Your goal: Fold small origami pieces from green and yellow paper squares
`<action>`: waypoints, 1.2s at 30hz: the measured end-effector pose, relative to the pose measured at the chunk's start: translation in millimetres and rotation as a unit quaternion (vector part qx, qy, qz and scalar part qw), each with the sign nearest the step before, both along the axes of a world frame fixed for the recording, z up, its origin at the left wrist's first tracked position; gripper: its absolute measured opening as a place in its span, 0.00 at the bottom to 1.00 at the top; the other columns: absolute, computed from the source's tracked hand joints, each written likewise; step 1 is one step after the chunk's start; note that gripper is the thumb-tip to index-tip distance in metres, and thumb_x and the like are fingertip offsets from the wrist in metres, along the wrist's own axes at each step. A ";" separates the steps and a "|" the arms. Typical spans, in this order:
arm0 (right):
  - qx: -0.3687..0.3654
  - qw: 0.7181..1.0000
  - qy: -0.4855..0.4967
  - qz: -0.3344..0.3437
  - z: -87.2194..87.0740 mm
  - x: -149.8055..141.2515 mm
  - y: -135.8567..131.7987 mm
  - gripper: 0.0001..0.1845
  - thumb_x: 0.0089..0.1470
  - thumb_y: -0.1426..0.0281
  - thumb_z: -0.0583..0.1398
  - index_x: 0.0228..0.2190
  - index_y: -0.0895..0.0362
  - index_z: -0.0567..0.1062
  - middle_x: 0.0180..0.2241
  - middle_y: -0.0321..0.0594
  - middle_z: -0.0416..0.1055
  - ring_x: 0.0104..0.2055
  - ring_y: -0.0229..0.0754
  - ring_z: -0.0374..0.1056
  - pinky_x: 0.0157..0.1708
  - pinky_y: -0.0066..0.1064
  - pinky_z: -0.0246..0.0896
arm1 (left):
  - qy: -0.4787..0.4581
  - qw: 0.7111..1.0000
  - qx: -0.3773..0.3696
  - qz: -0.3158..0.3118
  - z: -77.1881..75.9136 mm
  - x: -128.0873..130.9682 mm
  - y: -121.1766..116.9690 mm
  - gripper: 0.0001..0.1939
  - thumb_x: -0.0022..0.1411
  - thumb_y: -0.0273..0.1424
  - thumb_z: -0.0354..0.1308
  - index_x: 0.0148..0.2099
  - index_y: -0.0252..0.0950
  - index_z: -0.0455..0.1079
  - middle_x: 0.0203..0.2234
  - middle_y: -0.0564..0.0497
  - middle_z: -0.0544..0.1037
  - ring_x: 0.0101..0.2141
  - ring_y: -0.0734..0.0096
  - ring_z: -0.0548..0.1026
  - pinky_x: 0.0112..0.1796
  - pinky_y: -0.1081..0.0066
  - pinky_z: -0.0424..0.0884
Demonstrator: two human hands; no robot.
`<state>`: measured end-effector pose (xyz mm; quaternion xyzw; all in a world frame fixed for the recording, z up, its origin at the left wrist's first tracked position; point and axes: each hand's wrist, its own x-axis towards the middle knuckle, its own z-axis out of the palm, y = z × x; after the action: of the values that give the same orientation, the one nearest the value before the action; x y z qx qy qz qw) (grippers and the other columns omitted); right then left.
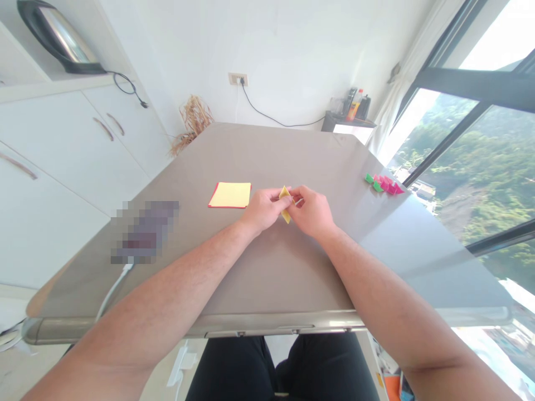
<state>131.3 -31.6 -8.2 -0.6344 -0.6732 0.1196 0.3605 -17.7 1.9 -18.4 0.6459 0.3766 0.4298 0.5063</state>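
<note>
Between both hands, just over the middle of the table, is a small folded piece of yellow paper (285, 214). My left hand (264, 209) pinches it from the left, its fingers closed. From the other side my right hand (311, 210) grips the same paper, thumb and fingers closed on it. Parts of the paper are hidden behind the fingertips. Left of my left hand lies a stack of square paper sheets (230, 195), yellow on top with red edges showing underneath. Several folded pink and green paper pieces (387, 184) sit in a group near the table's right edge.
A blurred-out dark flat object (146, 231) with a white cable (115, 289) lies on the table (284, 156) at the left. White cabinets (75, 139) stand left, windows (460, 139) right. Bottles (355, 104) stand on a small black cabinet beyond the table's far right corner.
</note>
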 end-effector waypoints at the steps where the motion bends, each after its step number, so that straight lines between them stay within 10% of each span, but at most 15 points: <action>1: -0.001 1.000 0.007 -0.001 -0.9 1.0 0.9 0.10 0.55 0.63 0.60 0.38 0.52 0.77 0.35 0.37 0.78 0.32 0.41 0.71 0.34 0.35 0.64 | -0.007 1.000 -0.004 -0.009 0.2 -0.4 -0.1 0.15 0.59 0.39 0.64 0.46 0.41 0.82 0.45 0.48 0.84 0.50 0.54 0.79 0.49 0.60 0.76; 36: -0.002 0.998 0.052 0.022 -9.9 10.9 6.6 0.14 0.51 0.72 0.56 0.38 0.52 0.78 0.25 0.32 0.77 0.27 0.40 0.69 0.31 0.32 0.61 | 0.044 0.999 -0.024 0.019 11.1 1.3 -6.4 0.30 0.54 0.16 0.53 0.57 0.36 0.76 0.54 0.48 0.79 0.55 0.58 0.77 0.58 0.58 0.72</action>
<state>142.1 -25.0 -18.1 -0.6133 -0.6670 0.1619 0.3908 -16.4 -4.6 -7.2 0.6445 0.4207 0.4011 0.4968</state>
